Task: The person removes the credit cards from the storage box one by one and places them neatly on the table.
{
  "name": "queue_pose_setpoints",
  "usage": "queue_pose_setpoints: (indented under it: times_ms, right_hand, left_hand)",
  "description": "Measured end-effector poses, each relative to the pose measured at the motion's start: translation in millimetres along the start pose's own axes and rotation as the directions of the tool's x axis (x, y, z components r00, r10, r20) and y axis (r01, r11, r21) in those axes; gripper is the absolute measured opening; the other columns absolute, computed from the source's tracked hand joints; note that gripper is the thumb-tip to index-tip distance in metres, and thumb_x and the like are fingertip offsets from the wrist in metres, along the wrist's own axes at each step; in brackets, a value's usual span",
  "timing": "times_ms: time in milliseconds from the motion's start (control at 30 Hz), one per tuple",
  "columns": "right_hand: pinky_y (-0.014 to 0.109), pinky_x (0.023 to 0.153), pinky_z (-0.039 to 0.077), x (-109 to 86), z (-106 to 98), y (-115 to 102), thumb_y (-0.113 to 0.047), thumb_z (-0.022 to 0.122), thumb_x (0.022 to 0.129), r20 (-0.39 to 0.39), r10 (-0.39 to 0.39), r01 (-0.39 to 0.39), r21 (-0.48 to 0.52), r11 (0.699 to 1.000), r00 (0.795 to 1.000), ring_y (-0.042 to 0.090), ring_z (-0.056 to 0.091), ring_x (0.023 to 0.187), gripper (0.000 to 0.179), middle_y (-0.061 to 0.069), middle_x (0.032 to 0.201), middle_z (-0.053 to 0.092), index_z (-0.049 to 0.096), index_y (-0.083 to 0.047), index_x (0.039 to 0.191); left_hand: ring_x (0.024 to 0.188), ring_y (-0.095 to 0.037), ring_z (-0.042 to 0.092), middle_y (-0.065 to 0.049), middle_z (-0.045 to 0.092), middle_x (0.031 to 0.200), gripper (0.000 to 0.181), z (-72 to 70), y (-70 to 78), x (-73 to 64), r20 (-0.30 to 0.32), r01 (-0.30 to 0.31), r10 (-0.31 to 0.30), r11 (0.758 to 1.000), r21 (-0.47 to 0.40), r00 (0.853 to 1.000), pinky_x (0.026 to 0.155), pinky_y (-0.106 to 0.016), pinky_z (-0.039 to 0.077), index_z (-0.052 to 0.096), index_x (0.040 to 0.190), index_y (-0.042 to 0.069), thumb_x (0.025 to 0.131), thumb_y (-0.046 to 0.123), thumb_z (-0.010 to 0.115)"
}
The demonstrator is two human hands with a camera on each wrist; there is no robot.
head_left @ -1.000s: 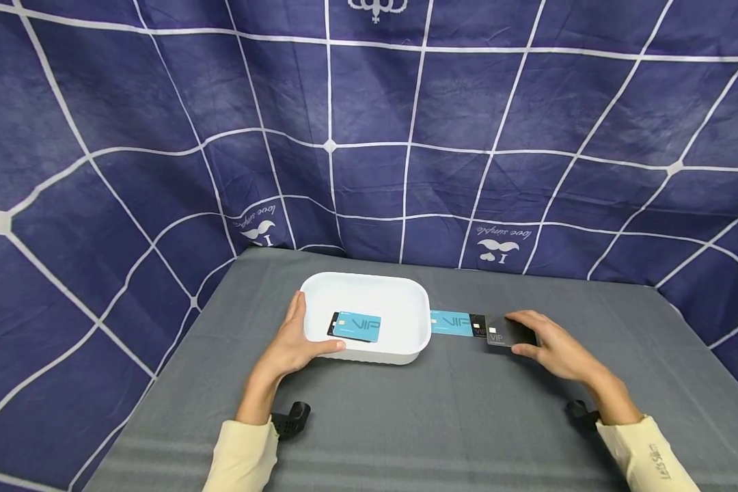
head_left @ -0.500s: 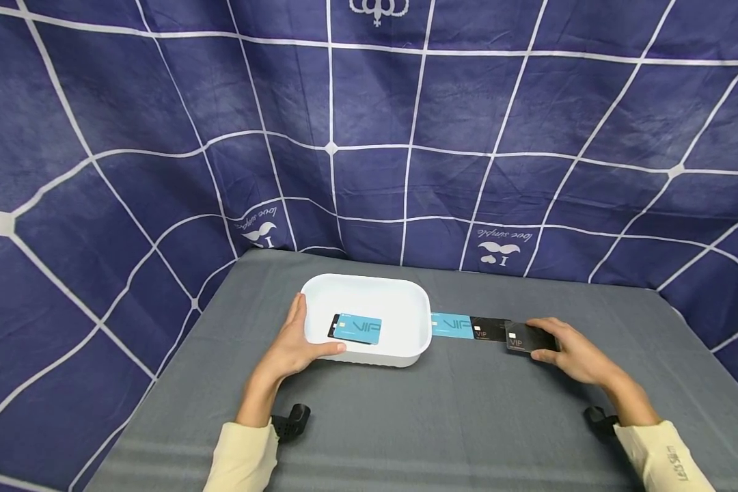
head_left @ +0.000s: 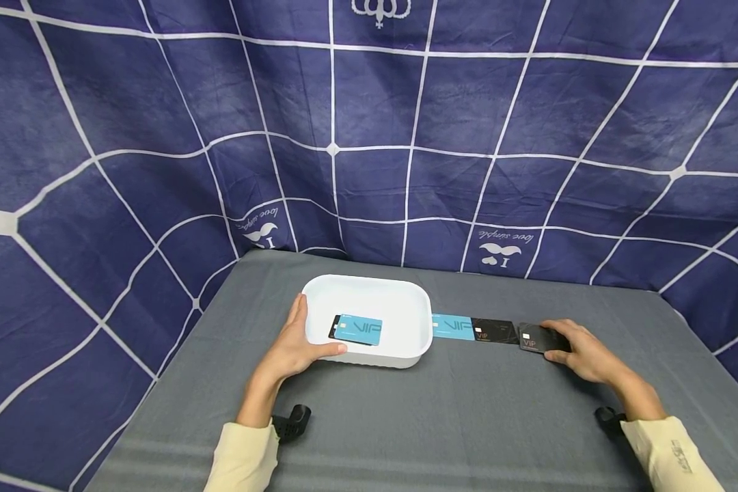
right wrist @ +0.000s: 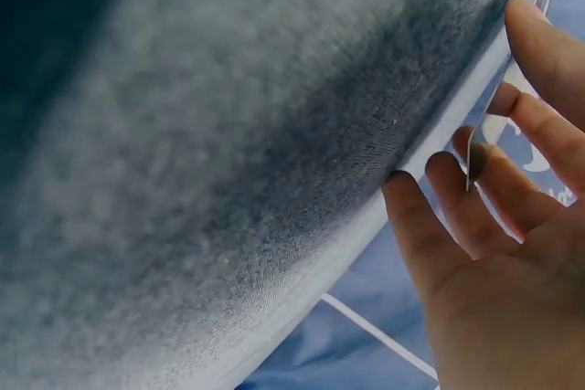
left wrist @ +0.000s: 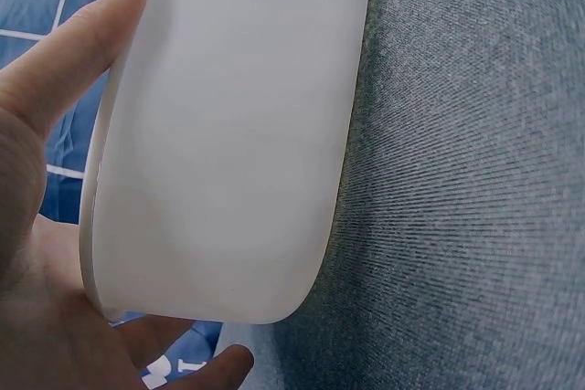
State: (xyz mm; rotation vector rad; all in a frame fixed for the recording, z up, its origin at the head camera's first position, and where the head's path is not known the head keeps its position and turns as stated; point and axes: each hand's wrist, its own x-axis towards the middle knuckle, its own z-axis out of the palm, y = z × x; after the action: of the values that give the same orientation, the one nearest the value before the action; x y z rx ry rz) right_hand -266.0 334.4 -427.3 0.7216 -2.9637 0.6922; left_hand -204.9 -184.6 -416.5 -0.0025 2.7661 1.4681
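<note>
My left hand [head_left: 285, 352] holds the left end of a white plastic tray [head_left: 369, 294], its thumb at the near rim and its fingers along the outside. Inside the tray a blue VIP card [head_left: 364, 331] lies over a dark card [head_left: 333, 329], which is mostly covered. To the tray's right, another blue card [head_left: 453, 326] and a black VIP card [head_left: 495, 331] lie in a row on the cloth. At the row's right end my right hand [head_left: 584, 352] pinches a second black VIP card [head_left: 534, 338] between thumb and fingers; its thin edge shows in the right wrist view.
Grey cloth [head_left: 443, 417] covers the table. A blue curtain with white grid lines [head_left: 381, 184] hangs behind it and on the left. Black wrist cameras, one being the left camera [head_left: 292, 422], sit below both hands.
My right hand has slid right with its black card, off the other black card, which now shows fully. My left hand and the tray have stayed put.
</note>
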Motion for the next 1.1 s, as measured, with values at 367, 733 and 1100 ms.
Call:
queue_pose_setpoints:
  times_ms: [367, 733, 1100]
  right_hand:
    - [0.062, 0.085, 0.038, 12.1, -2.8, 11.8, -0.012, 0.078, 0.083, 0.065, 0.000, 0.000, -0.005, 1.000, 0.998, 0.052, 0.048, 0.107, 0.054, 0.035, 0.119, 0.051, 0.056, 0.008, 0.128]
    - [0.059, 0.082, 0.032, 14.4, -9.9, 13.5, -0.013, 0.075, 0.086, 0.155, 0.052, -0.057, 0.028, 0.998, 0.987, 0.049, 0.041, 0.104, 0.055, 0.033, 0.116, 0.044, 0.054, 0.009, 0.132]
    - [0.064, 0.085, 0.030, 20.7, -7.6, 8.8, -0.003, 0.070, 0.083, 0.186, 0.088, -0.102, 0.065, 0.993, 0.979, 0.052, 0.035, 0.107, 0.058, 0.039, 0.120, 0.039, 0.049, 0.012, 0.135]
  left_hand:
    - [0.149, -0.032, -0.002, -0.017, -0.007, 0.163, 0.133, -0.2, -1.2, 0.4, 0.004, 0.014, -0.014, 1.000, -0.004, 1.000, 0.117, -0.050, 0.010, -0.005, 0.156, 0.000, 0.070, 0.037, 0.090]
    - [0.149, -0.033, -0.001, -0.019, -0.007, 0.163, 0.133, 2.5, -0.9, 1.5, 0.010, 0.000, 0.001, 1.000, -0.010, 1.000, 0.117, -0.051, 0.010, -0.005, 0.156, -0.001, 0.070, 0.037, 0.090]
    - [0.149, -0.031, -0.001, -0.018, -0.007, 0.163, 0.133, 1.0, -1.1, 1.2, 0.009, -0.001, 0.001, 1.000, 0.002, 1.000, 0.117, -0.049, 0.010, -0.004, 0.156, -0.001, 0.070, 0.038, 0.090]
